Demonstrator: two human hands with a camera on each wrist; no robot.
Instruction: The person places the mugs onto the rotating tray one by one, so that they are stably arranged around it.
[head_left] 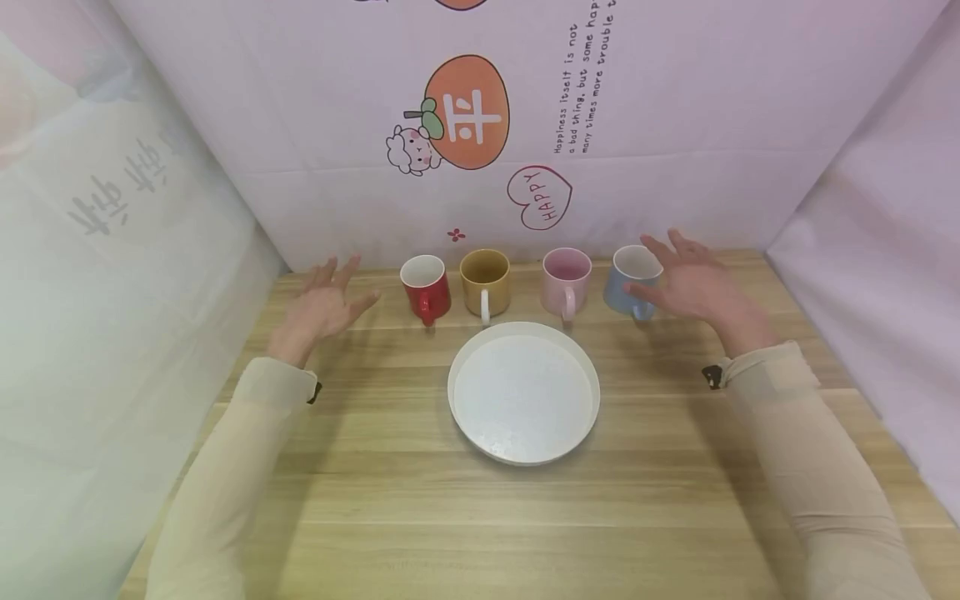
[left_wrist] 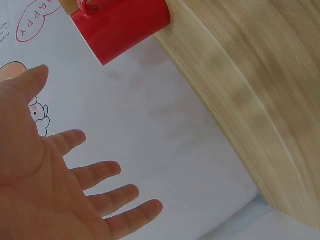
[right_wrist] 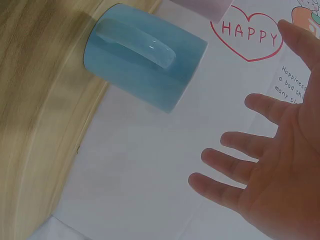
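Four is avoided here: several mugs stand in a row along the table's back edge. From left to right they are a red mug, a mustard-yellow mug, a pink mug and a light blue mug, handles toward me. My left hand, fingers spread, hovers left of the red mug and holds nothing. At the right, my right hand is spread beside the blue mug, its thumb overlapping the mug in the head view. The right wrist view shows a gap between the fingers and the blue mug.
A round white tray lies on the wooden table in front of the mugs. Printed white cloth hangs right behind the table, and more white cloth walls the left and right sides.
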